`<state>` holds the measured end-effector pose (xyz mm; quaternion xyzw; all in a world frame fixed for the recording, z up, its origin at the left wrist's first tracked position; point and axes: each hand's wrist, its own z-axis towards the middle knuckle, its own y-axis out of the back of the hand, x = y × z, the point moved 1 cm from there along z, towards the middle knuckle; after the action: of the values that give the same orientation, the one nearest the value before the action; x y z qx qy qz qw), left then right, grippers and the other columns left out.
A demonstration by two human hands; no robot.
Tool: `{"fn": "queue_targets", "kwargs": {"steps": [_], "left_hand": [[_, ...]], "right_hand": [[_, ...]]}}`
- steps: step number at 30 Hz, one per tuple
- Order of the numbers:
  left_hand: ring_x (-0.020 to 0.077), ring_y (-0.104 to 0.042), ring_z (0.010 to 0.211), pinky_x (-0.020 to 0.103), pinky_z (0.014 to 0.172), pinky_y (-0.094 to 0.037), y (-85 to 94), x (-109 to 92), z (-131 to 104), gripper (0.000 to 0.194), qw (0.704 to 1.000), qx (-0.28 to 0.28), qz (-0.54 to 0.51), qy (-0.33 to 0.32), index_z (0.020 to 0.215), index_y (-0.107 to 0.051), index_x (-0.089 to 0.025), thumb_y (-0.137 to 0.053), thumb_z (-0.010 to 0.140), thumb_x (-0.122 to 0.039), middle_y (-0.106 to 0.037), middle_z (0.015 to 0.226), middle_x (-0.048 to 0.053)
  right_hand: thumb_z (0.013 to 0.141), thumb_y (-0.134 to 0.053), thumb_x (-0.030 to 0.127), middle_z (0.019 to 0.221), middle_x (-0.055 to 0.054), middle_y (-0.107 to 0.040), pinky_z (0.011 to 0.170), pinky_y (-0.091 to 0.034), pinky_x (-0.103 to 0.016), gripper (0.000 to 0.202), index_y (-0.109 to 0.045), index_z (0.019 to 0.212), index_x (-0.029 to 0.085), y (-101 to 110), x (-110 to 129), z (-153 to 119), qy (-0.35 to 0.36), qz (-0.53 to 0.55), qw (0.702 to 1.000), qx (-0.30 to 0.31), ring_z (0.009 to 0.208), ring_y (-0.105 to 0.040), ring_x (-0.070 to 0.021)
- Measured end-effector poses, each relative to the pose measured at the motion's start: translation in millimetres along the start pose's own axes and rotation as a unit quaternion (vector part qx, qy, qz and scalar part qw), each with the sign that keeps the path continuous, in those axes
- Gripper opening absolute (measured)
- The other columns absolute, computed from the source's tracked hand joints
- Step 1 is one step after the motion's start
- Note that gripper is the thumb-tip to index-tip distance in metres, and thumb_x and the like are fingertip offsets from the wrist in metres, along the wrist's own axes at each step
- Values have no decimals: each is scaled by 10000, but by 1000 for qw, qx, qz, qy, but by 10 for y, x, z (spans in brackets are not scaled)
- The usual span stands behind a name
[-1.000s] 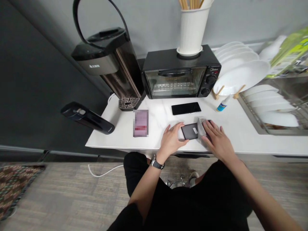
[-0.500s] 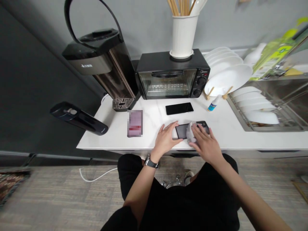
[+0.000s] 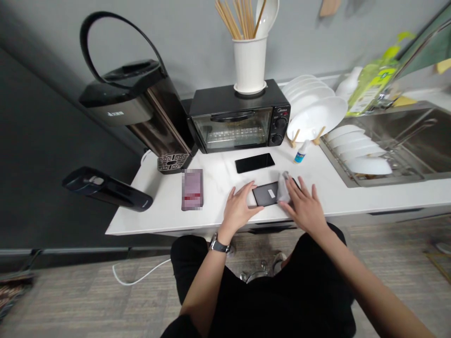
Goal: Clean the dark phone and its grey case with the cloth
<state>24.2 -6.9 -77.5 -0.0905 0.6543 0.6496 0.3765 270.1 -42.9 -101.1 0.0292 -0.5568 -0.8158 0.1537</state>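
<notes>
A dark phone case or phone [image 3: 265, 194] lies on the white counter between my hands, a small pale label on its face. My left hand [image 3: 238, 204] has thumb and fingers spread around its left end. Under the fingers of my right hand [image 3: 303, 203] is a whitish cloth or tissue [image 3: 283, 187], pressed on the object's right part, which is mostly hidden. Behind it lies a black phone [image 3: 254, 163], screen up. A small bottle with a blue label [image 3: 300, 153] stands to the right. Farther left is a blurred-out purple packet [image 3: 192, 189].
A toaster oven [image 3: 237, 117] holds a white cup of chopsticks [image 3: 250, 65]. At left stand a water dispenser [image 3: 141, 108] and a dark bottle-shaped device [image 3: 107, 188] by the counter's edge. White plates [image 3: 317, 112] and a sink [image 3: 416, 141] are at right.
The view has shifted right. The cloth under my right hand now sits at the object's right part, showing more of its face and the pale label. My left hand still frames the left end.
</notes>
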Motion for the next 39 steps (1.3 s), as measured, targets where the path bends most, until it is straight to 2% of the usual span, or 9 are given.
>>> {"fn": "queue_targets", "kwargs": {"steps": [3, 10, 14, 18, 20, 25, 32, 35, 39], "left_hand": [[220, -528, 1465, 493, 1337, -138, -11, -11, 12, 858, 1000, 1, 0, -1, 1602, -311, -344, -786, 891, -410, -603, 1544, 20], [217, -559, 1440, 461, 1337, -173, -28, 42, -2, 834, 1000, 8, 15, 15, 1602, -344, -297, -756, 878, -276, -548, 1596, 54], [228, -558, 1440, 481, 1335, -180, -21, 21, -22, 884, 1000, 1, 3, 9, 1616, -310, -310, -788, 875, -374, -590, 1557, 52], [236, -546, 1450, 514, 1332, -160, -24, -32, 13, 895, 1000, -3, -6, 7, 1611, -304, -332, -800, 873, -434, -612, 1534, 45], [237, -549, 1447, 520, 1332, -150, -27, -43, 34, 898, 1000, 0, -6, 4, 1614, -297, -332, -798, 875, -425, -611, 1535, 43], [233, -554, 1443, 491, 1334, -164, -26, -24, 26, 833, 1000, 12, 9, 4, 1612, -314, -319, -746, 900, -323, -570, 1575, 58], [247, -543, 1452, 536, 1333, -129, -40, -49, 47, 871, 1000, 12, 3, 6, 1603, -307, -325, -781, 886, -468, -601, 1544, 60], [246, -527, 1467, 535, 1334, -124, -37, -47, 61, 867, 1000, 21, 5, -2, 1606, -303, -323, -779, 886, -408, -592, 1554, 61], [230, -522, 1474, 502, 1339, -135, -33, -22, 45, 821, 1000, 20, 16, -10, 1594, -332, -315, -755, 891, -300, -534, 1607, 62]], "right_hand": [[1060, -407, 596, 1710, -202, -307, 1237, -186, -744, 851, -151, 1693, 87, 15, -106, -15, -45, -26, 998, -30, 1619, -160, -428], [989, -510, 692, 1673, -257, -368, 1263, -326, -575, 933, -321, 1632, 44, -188, 862, 153, 144, 107, 983, 50, 1571, -342, -377], [1029, -445, 661, 1695, -192, -357, 1236, -369, -566, 895, -182, 1694, 123, -94, 413, 3, 126, 74, 989, 35, 1554, -384, -351], [1058, -412, 595, 1699, -200, -340, 1227, -334, -636, 843, -133, 1704, 131, -8, -132, -97, 11, 14, 1000, -3, 1553, -370, -398], [1049, -424, 612, 1683, -219, -365, 1226, -312, -668, 854, -191, 1690, 96, -33, -28, -63, 0, 11, 1000, -15, 1562, -339, -425], [1001, -467, 715, 1654, -198, -432, 1259, -345, -545, 895, -360, 1627, 85, -153, 602, 91, 165, 89, 981, 49, 1554, -386, -342], [1071, -401, 568, 1660, -212, -414, 1206, -345, -676, 738, -344, 1636, 96, -79, 37, -30, 0, 25, 1000, -16, 1555, -360, -413], [1019, -449, 681, 1617, -260, -459, 1217, -349, -653, 884, -366, 1609, 29, -118, 322, -84, 32, 42, 998, -20, 1556, -352, -422], [1002, -477, 705, 1659, -183, -428, 1245, -362, -564, 901, -304, 1659, 114, -121, 530, -40, 130, 83, 987, 32, 1551, -392, -340]]}}
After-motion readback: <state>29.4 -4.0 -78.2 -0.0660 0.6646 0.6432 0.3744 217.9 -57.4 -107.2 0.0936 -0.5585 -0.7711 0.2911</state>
